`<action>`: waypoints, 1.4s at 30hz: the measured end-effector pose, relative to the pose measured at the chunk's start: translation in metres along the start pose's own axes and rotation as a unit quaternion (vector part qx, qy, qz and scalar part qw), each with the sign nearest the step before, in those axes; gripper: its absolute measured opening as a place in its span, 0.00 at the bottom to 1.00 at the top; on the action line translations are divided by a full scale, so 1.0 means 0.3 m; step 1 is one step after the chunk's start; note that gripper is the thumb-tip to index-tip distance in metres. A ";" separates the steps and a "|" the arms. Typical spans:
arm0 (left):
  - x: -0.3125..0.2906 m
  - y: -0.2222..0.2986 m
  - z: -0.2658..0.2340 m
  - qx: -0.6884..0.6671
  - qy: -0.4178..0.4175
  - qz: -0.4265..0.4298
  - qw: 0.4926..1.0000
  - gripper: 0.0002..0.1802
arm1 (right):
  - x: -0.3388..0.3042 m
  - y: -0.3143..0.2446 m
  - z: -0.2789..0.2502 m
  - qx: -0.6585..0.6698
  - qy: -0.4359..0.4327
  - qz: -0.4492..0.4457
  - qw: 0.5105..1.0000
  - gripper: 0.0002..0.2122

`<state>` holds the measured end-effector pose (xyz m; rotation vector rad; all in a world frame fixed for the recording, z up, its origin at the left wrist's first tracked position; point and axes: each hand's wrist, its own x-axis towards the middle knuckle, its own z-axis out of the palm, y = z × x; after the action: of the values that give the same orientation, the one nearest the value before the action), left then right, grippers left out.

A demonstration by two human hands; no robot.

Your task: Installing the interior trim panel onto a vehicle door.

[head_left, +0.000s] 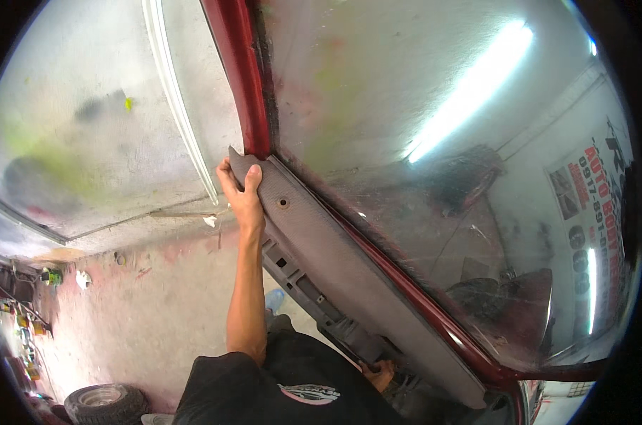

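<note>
A long grey textured trim panel (pixel 349 258) runs diagonally along the lower edge of a glass pane (pixel 406 212) in a red vehicle frame (pixel 239 71). Round its upper-left end my left hand (pixel 242 195) is closed, thumb on the face and fingers at the outer edge. A small round hole shows in the panel near this hand. My right hand (pixel 379 374) is lower down, at the panel's near side, against a dark plastic structure (pixel 307 287) with square openings. Its fingers look curled, but what they grip is partly hidden.
A tyre on a rim (pixel 105 404) lies at the lower left. Cans and clutter (pixel 27 333) line the left edge, near a green can (pixel 50 276). Behind stands a paint-spotted wall (pixel 109 92). A banner (pixel 583 205) and a bright tube light show through or in the glass.
</note>
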<state>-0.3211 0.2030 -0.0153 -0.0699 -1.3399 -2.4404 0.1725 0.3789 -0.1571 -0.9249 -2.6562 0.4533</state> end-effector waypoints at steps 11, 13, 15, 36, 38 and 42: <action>-0.002 0.029 0.004 -0.008 0.013 -0.003 1.000 0.31 | -0.040 0.120 0.037 -0.040 -0.005 -0.091 0.995 0.22; -0.001 0.029 0.003 -0.011 0.011 -0.006 1.000 0.31 | -0.041 0.103 0.028 -0.032 -0.013 -0.045 0.998 0.23; 0.004 0.034 0.009 -0.004 0.008 -0.008 1.000 0.31 | -0.038 0.086 0.032 -0.039 -0.002 -0.032 0.999 0.22; -0.039 0.100 -0.031 -0.066 -0.019 -0.032 0.997 0.32 | -0.028 0.096 0.050 -0.045 0.049 -0.091 0.994 0.22; -0.030 0.120 -0.008 -0.035 -0.034 -0.021 0.999 0.33 | -0.030 0.111 0.059 -0.045 0.054 -0.085 0.994 0.22; -0.016 0.129 0.040 -0.017 -0.030 -0.005 0.999 0.33 | -0.047 0.128 0.069 -0.031 0.060 -0.081 0.994 0.22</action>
<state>-0.3053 0.1953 0.0215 -0.1476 -1.3273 -2.4878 0.1964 0.3945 -0.1930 -0.7206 -2.6212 0.2700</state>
